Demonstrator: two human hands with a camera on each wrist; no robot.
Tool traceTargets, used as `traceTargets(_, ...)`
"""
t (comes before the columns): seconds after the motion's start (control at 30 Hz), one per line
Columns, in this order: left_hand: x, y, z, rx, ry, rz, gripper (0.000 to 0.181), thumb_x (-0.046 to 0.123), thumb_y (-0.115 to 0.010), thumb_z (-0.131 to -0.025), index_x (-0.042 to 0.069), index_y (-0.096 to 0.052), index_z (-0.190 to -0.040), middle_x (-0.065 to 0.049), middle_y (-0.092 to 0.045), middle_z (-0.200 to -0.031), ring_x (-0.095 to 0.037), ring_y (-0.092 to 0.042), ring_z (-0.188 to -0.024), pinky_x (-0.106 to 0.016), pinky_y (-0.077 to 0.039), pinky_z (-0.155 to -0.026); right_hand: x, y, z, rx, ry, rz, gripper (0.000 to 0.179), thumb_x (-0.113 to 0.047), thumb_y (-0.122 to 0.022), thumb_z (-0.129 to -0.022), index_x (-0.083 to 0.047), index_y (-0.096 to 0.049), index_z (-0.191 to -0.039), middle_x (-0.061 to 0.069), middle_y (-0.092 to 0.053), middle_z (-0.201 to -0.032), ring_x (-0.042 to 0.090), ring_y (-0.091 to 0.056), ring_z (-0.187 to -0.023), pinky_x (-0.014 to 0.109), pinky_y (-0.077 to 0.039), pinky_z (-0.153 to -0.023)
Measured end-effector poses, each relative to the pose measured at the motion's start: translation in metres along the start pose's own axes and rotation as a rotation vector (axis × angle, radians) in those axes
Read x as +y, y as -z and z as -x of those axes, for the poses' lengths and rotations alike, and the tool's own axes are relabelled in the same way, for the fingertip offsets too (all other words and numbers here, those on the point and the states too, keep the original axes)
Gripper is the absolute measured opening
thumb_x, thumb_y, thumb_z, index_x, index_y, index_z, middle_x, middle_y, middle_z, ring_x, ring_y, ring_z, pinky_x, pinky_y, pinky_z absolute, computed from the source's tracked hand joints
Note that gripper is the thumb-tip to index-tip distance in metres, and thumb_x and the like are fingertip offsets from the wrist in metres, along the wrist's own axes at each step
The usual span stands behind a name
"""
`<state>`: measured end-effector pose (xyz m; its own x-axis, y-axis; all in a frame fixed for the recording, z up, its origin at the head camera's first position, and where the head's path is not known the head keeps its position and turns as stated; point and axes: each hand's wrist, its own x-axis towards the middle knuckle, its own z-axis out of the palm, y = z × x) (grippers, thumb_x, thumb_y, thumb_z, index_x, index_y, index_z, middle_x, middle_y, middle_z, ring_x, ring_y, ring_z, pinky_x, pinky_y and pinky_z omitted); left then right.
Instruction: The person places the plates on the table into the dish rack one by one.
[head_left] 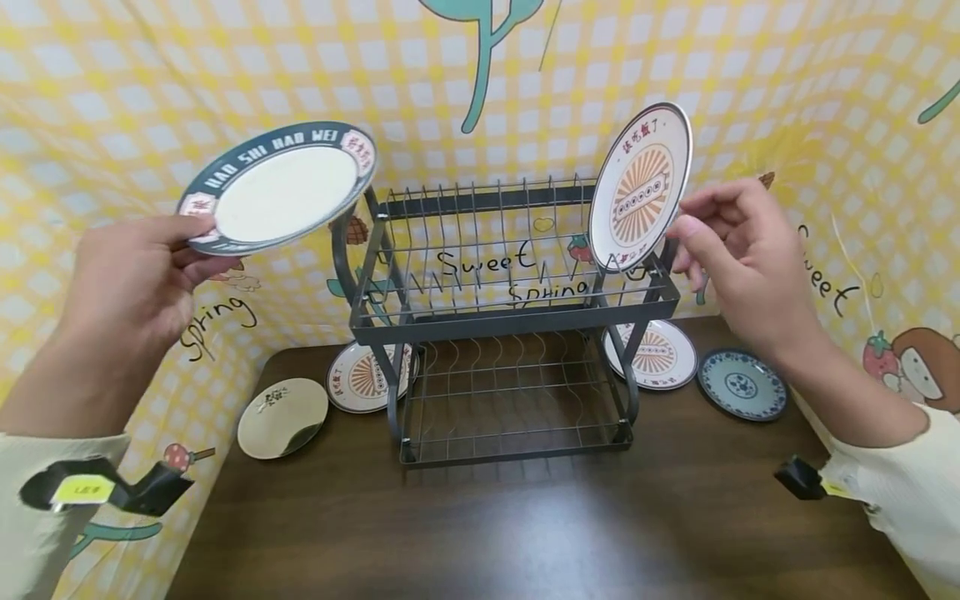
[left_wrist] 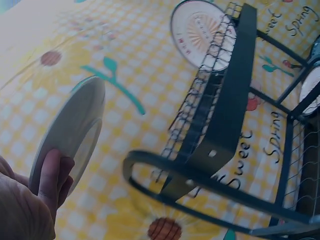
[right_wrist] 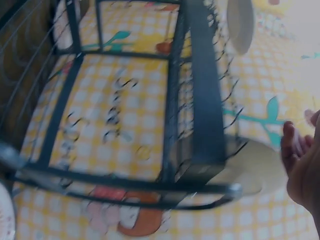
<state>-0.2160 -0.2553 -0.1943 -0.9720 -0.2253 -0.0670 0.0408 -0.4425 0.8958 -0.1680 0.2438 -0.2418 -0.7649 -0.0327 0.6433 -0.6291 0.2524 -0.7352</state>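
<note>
My left hand (head_left: 131, 292) pinches the near-left rim of a white plate (head_left: 288, 192) with a dark green lettered border, thumb on top and fingers beneath. It holds this plate tilted in the air, left of a dark two-tier dish rack (head_left: 517, 321). A white plate with an orange ray design (head_left: 641, 187) stands on edge at the right end of the upper tier. Beside its right rim is my right hand (head_left: 757, 267), fingers loosely bent and holding nothing. The right wrist view shows a gap between this hand (right_wrist: 302, 165) and the standing plate (right_wrist: 260, 170).
On the brown table (head_left: 525, 533), a cream plate (head_left: 281, 417) and an orange-patterned plate (head_left: 341, 379) lie left of the rack. Another orange-patterned plate (head_left: 663, 362) and a blue floral plate (head_left: 742, 385) lie to its right. Yellow checked cloth (head_left: 300, 50) hangs behind.
</note>
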Motion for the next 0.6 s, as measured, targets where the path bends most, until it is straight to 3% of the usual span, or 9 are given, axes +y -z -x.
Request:
traceTargets(0.07, -0.004, -0.012, 0.001, -0.013, -0.005, -0.048, 0.013, -0.010, -0.069, -0.091, -0.005, -0.064, -0.102, -0.012, -0.072, -0.096, -0.021, -0.078, -0.082, -0.032, -0.066, -0.072, -0.010, -0.006, -0.006, -0.041, -0.070, -0.056, 0.017, -0.008, -0.062, -0.101, -0.002, -0.058, -0.116, 0.011, -0.069, -0.097, 0.018, -0.062, -0.065, 0.019, -0.053, -0.052)
traceTargets(0.2, -0.016, -0.032, 0.004, -0.047, -0.025, -0.151, 0.012, -0.005, -0.072, -0.091, -0.003, -0.065, -0.100, -0.010, -0.071, -0.094, -0.019, -0.078, -0.081, -0.031, -0.066, -0.074, -0.024, -0.023, -0.019, -0.124, -0.284, -0.148, 0.024, -0.018, -0.063, -0.103, 0.000, -0.055, -0.117, 0.011, -0.069, -0.103, 0.020, -0.067, -0.074, 0.023, -0.059, -0.062)
traceTargets(0.33, -0.026, -0.053, 0.009, -0.076, -0.047, -0.204, 0.002, -0.003, -0.069, -0.094, -0.002, -0.068, -0.094, -0.009, -0.072, -0.091, -0.018, -0.078, -0.076, -0.030, -0.066, -0.070, -0.029, -0.043, -0.037, -0.175, -0.479, -0.306, 0.029, -0.021, -0.061, -0.104, 0.001, -0.052, -0.119, 0.013, -0.068, -0.106, 0.023, -0.070, -0.089, 0.027, -0.063, -0.074)
traceTargets(0.4, -0.031, -0.064, 0.012, -0.102, -0.054, -0.231, 0.002, -0.002, -0.066, -0.096, -0.002, -0.068, -0.095, -0.008, -0.072, -0.091, -0.016, -0.077, -0.074, -0.030, -0.066, -0.069, -0.029, -0.052, -0.047, -0.208, -0.538, -0.311, 0.032, -0.024, -0.059, -0.105, 0.001, -0.051, -0.123, 0.015, -0.066, -0.109, 0.023, -0.071, -0.094, 0.026, -0.063, -0.080)
traceTargets(0.5, -0.040, -0.080, 0.017, -0.130, -0.057, -0.291, 0.009, 0.000, -0.064, -0.098, -0.005, -0.067, -0.105, -0.006, -0.072, -0.090, -0.014, -0.077, -0.074, -0.027, -0.066, -0.068, -0.026, -0.063, -0.062, -0.272, -0.613, -0.288, 0.040, -0.029, -0.056, -0.106, 0.001, -0.048, -0.132, 0.016, -0.064, -0.116, 0.023, -0.071, -0.103, 0.025, -0.062, -0.087)
traceTargets(0.6, -0.047, -0.092, 0.023, -0.152, -0.059, -0.358, 0.028, 0.004, -0.064, -0.100, -0.012, -0.062, -0.122, -0.005, -0.072, -0.091, -0.012, -0.077, -0.075, -0.025, -0.065, -0.068, -0.020, -0.072, -0.073, -0.313, -0.707, -0.350, 0.044, -0.028, -0.054, -0.107, 0.001, -0.047, -0.139, 0.019, -0.062, -0.124, 0.023, -0.072, -0.107, 0.025, -0.062, -0.092)
